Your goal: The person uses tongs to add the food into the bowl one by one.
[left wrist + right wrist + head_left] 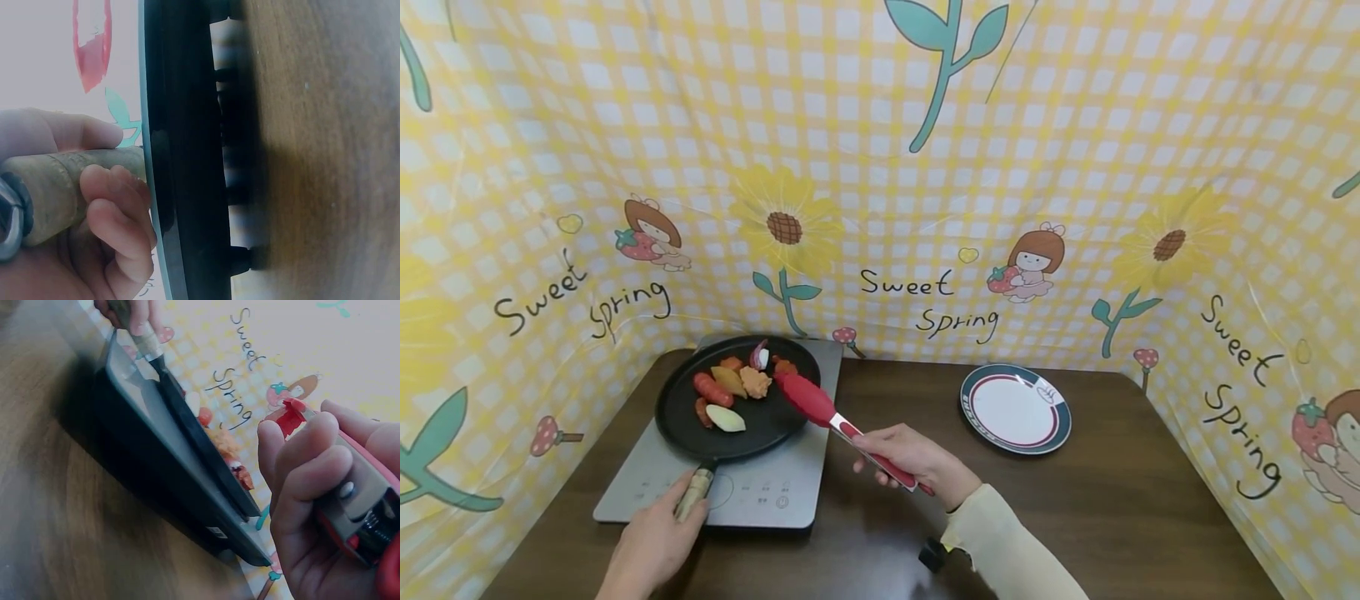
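My left hand (pixel 658 533) grips the wooden handle (pixel 56 181) of a black frying pan (pixel 700 437), fingers wrapped round it. In the pan lie a red sausage (pixel 712 389), a pale oval piece (pixel 726 418), a yellowish wedge (pixel 728 381), a lumpy tan piece (pixel 756 382) and a purple-and-white onion piece (pixel 760 357). My right hand (pixel 910 458) holds red-and-silver tongs (pixel 842 425). Their red tips are at the pan's right side, beside a reddish piece (pixel 785 367); whether they touch it I cannot tell.
The pan stands on a silver induction cooktop (pixel 775 508) at the left of the dark wooden table (pixel 1112 483). A white plate with a blue rim (pixel 1015 408) lies at the back right. Yellow-checked cloth (pixel 880 208) hangs behind and at both sides.
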Motion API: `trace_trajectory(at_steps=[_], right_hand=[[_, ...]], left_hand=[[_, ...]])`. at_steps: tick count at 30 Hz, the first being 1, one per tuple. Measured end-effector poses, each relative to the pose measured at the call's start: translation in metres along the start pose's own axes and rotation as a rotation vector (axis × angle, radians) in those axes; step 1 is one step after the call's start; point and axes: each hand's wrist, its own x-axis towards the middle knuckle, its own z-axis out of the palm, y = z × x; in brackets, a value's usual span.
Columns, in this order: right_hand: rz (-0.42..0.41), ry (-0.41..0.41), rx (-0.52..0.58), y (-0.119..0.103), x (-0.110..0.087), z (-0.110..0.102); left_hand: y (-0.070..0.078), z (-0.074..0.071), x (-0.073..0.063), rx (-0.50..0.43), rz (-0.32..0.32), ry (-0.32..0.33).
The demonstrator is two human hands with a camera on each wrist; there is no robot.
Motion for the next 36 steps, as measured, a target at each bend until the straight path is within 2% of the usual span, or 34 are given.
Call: trace_trajectory(at_steps=[7,16,23,36], right_hand=[[0.021,0.001,0.012,0.000,0.006,0.009],[-0.021,0.068,-0.079,-0.004,0.017,0.022],[-0.012,0.087,-0.084,-0.007,0.025,0.030],[-0.007,0.126,-0.173,-0.020,0.039,0.040]], left_hand=[[0.001,0.002,0.000,0.000,-0.011,0.006],[0.002,0.000,-0.001,0.009,0.010,0.026],[0.002,0.001,-0.001,0.009,0.009,0.028],[-0.001,0.002,0.002,0.009,0.016,0.028]])
